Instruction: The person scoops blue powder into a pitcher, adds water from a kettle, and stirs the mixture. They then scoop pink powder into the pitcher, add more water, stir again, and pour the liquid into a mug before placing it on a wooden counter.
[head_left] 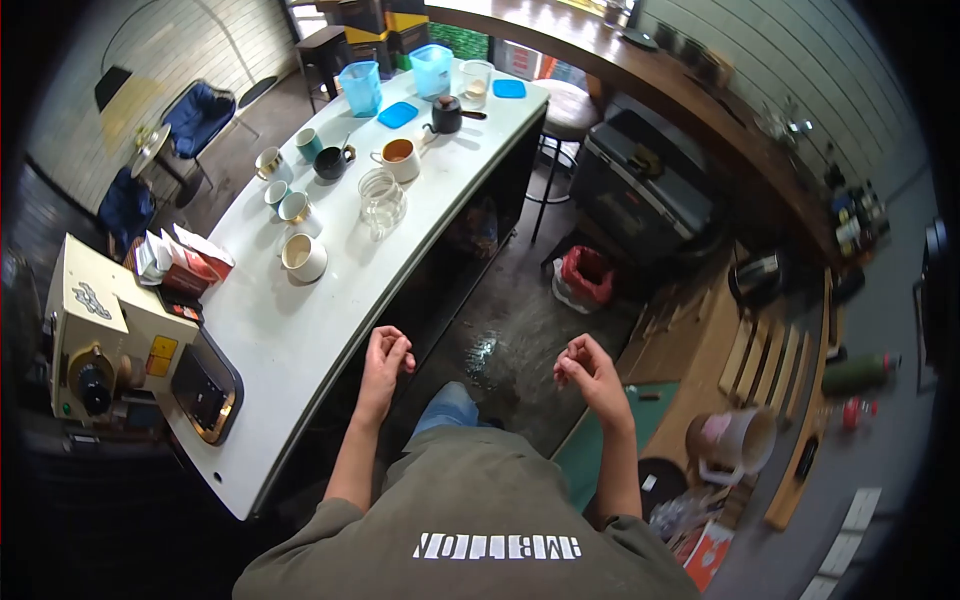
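My left hand (pixel 389 362) hangs in the air beside the long edge of the white counter (pixel 270 375), its fingers loosely curled in and nothing showing in them. Level with it, my right hand (pixel 590 372) is over the floor, also curled with thumb near fingertips and no object visible. Nearest my left hand on the counter are a glass jar (pixel 382 200) and a cream mug (pixel 304 259). Beyond them stand an orange-lined mug (pixel 398 160), a black cup (pixel 331 163), a dark teapot (pixel 447 115) and several small cups.
A cream machine (pixel 120 320) and a scale (pixel 205 390) are at left. Blue containers (pixel 432 72) stand at the counter's far end. A red-lined bin (pixel 587 277) is on the wet floor. To the right are a wooden bench, a plastic pitcher (pixel 735 442) and a black cooler (pixel 650 175).
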